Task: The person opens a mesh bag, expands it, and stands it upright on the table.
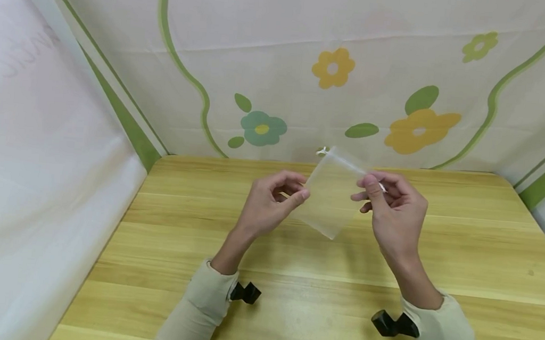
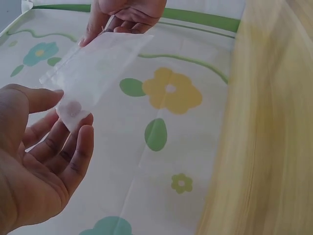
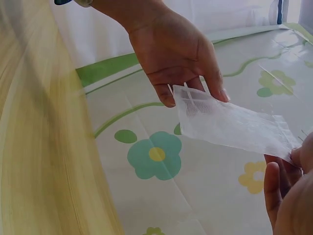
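Observation:
A small, translucent white drawstring bag (image 1: 333,193) of fine mesh hangs tilted between my two hands above the table. White cord ends (image 1: 322,152) stick out at its upper left corner. My left hand (image 1: 272,202) pinches the left edge of the bag between thumb and fingers. At the upper right corner, beside another bit of white cord (image 1: 382,188), the thumb and fingers of my right hand (image 1: 396,212) grip the bag. The left wrist view shows the bag (image 2: 100,66) lying flat and thin, with a fingertip showing through it. In the right wrist view the bag (image 3: 225,125) stretches from hand to hand.
Below the hands is a light wooden table (image 1: 299,316). A white cloth backdrop (image 1: 282,48) with printed flowers rises at its back edge, and a white cloth side (image 1: 37,173) stands at the left. Black mounts (image 1: 395,325) protrude from both wrists.

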